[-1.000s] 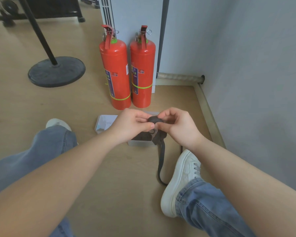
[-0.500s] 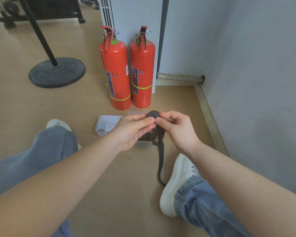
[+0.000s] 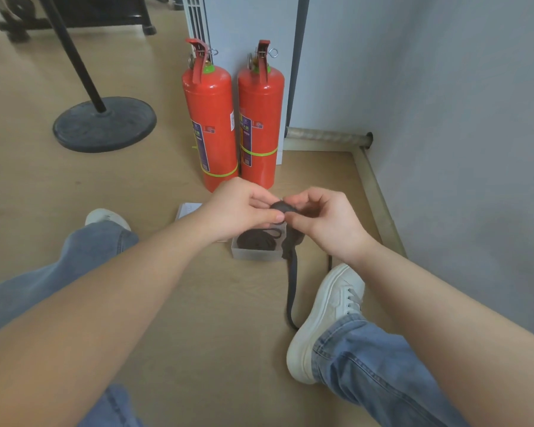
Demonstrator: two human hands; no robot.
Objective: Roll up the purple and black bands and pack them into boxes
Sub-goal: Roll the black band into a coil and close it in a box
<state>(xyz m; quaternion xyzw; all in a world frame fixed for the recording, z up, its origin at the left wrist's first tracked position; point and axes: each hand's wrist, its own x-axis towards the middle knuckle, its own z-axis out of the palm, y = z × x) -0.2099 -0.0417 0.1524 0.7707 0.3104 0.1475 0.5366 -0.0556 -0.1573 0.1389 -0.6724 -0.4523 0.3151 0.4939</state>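
Note:
A partly rolled black band (image 3: 280, 207) is held above the floor between both hands. My left hand (image 3: 238, 208) pinches the roll from the left and my right hand (image 3: 324, 220) pinches it from the right. The band's loose tail (image 3: 291, 288) hangs down to the floor and curves beside my right shoe. Below the hands a small clear box (image 3: 253, 254) holds a coiled dark band (image 3: 258, 240). A second box or lid (image 3: 188, 210) lies to the left, mostly hidden by my left hand.
Two red fire extinguishers (image 3: 235, 124) stand just beyond the hands against a white unit. A round black stand base (image 3: 105, 123) sits at far left. The grey wall and its skirting (image 3: 379, 204) close off the right. My legs and white shoes (image 3: 324, 322) flank the boxes.
The roll has turned between my fingers as more of the tail is wound on. Both hands shifted slightly and the view moved a little.

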